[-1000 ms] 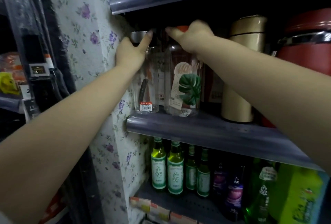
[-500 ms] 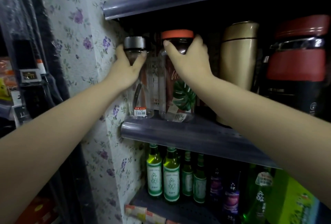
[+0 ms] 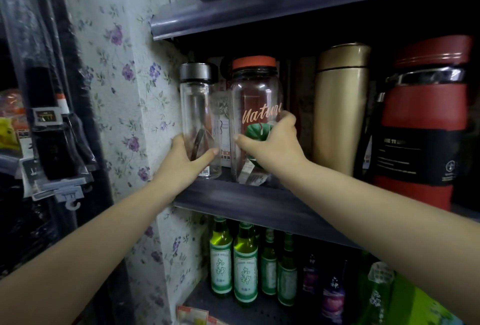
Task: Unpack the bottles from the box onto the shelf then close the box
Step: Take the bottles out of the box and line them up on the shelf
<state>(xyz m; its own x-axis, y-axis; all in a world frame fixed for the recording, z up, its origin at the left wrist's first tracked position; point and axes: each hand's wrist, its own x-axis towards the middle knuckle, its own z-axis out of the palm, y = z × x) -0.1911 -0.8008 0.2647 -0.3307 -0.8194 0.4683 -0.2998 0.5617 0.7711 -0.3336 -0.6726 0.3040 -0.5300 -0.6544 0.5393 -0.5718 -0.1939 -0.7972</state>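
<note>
While both bottles stand upright on the dark grey shelf (image 3: 246,202), we curl our left hand (image 3: 187,161) round the lower body of the slim clear glass bottle with the silver cap (image 3: 198,106), next to the flowered wall (image 3: 124,70). Our right hand (image 3: 275,145) grips the wide clear bottle with the red lid (image 3: 255,96) just beside it. A gold metal flask (image 3: 340,106) stands further right, and green glass bottles (image 3: 233,262) fill the shelf below.
</note>
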